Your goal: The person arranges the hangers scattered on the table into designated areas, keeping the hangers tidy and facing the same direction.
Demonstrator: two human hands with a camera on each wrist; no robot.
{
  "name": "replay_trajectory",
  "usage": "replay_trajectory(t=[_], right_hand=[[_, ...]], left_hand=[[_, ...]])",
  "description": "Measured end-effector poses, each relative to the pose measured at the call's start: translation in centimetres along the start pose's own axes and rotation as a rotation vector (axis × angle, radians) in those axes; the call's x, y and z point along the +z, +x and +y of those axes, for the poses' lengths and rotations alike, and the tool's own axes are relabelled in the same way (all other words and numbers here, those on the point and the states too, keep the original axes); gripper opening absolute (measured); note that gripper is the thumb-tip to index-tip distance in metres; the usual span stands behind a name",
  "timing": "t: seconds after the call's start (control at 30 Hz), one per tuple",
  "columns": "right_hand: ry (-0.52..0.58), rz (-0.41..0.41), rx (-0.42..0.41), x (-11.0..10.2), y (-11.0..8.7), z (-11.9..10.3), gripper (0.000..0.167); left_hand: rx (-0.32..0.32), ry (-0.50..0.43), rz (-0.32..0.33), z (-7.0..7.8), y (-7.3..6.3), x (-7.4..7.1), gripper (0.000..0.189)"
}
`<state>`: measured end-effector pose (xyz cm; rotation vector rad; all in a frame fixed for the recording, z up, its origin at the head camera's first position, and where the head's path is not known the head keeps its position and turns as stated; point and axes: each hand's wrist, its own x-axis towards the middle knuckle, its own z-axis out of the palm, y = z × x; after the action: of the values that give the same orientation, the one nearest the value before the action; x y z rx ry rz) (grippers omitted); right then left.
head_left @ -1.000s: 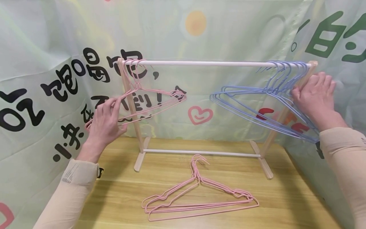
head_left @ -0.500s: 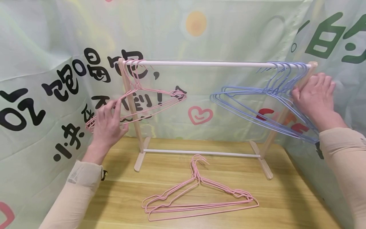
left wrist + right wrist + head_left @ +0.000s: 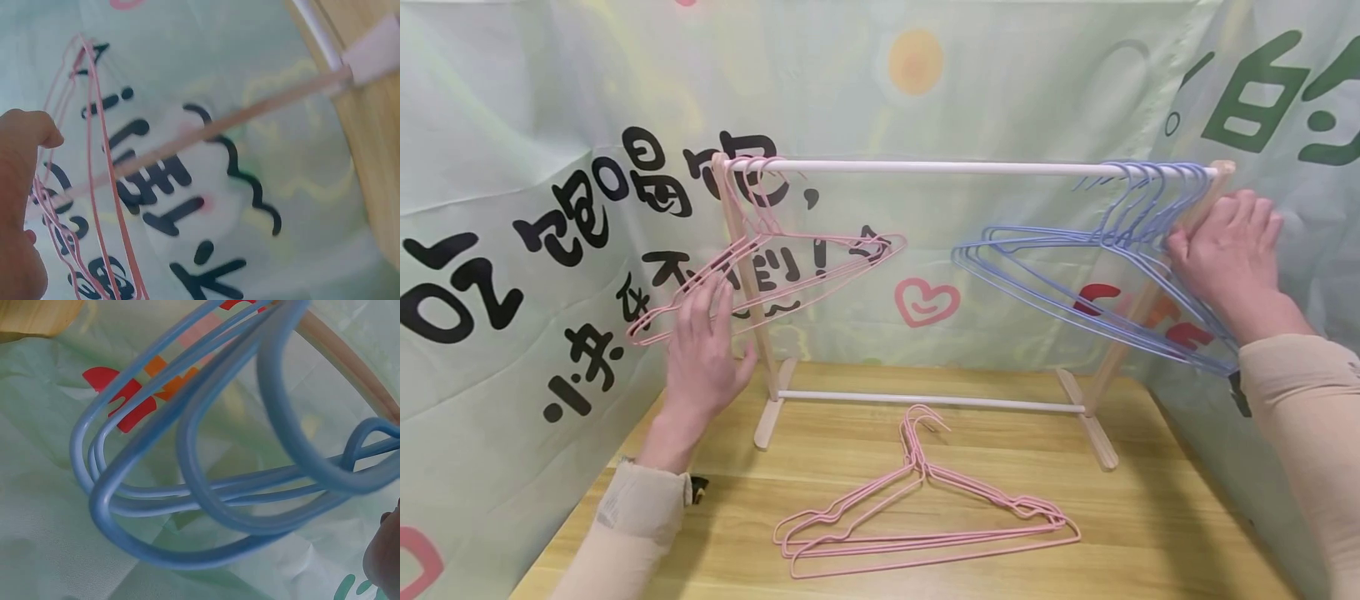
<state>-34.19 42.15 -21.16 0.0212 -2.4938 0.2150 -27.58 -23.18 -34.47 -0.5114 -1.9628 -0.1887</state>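
Observation:
Several pink wire hangers (image 3: 805, 237) hang from the left end of the white rail (image 3: 940, 167) of a small wooden rack. In front of their lower left part is my left hand (image 3: 703, 350), its fingers fairly straight and pointing up; the thumb stands apart. In the left wrist view the pink wires (image 3: 100, 125) pass beside that hand. At the rack's right side, my right hand (image 3: 1228, 258) grips the wooden post (image 3: 1123, 337) just below its top. Several blue hangers (image 3: 1045, 242) hang close beside it, and their looped ends fill the right wrist view.
A stack of pink hangers (image 3: 925, 500) lies on the wooden table (image 3: 715, 533) before the rack, hooks toward it. A lower white bar (image 3: 925, 400) joins the rack's feet (image 3: 1097, 437). Printed cloth (image 3: 1015, 83) surrounds the table at back and sides.
My left hand has moved right and slightly down, its fingers coming off the pink hangers' upper arm. The hung pink hangers have swung a little and spread. My right hand stays put.

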Motion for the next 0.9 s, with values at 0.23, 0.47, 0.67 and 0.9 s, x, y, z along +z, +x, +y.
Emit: replay_trajectory(t=[0.23,0.47,0.67,0.9], right_hand=[[0.0,0.011,-0.01,0.1,0.0,0.1,0.045],[0.002,0.011,-0.003,0.0,0.0,-0.1,0.045],[0.002,0.013,-0.001,-0.1,0.0,-0.1,0.046],[0.008,0.019,0.004,0.0,0.1,-0.1,0.045]], left_hand=[[-0.029,-0.093,-0.024,3.9,-1.5,0.4,0.081],[-0.015,-0.202,-0.119,7.5,-3.1,0.8,0.084],[-0.012,-0.283,-0.255,9.9,-4.3,0.9,0.085],[0.067,-0.388,-0.341,12.1,-5.7,1.6,0.083]])
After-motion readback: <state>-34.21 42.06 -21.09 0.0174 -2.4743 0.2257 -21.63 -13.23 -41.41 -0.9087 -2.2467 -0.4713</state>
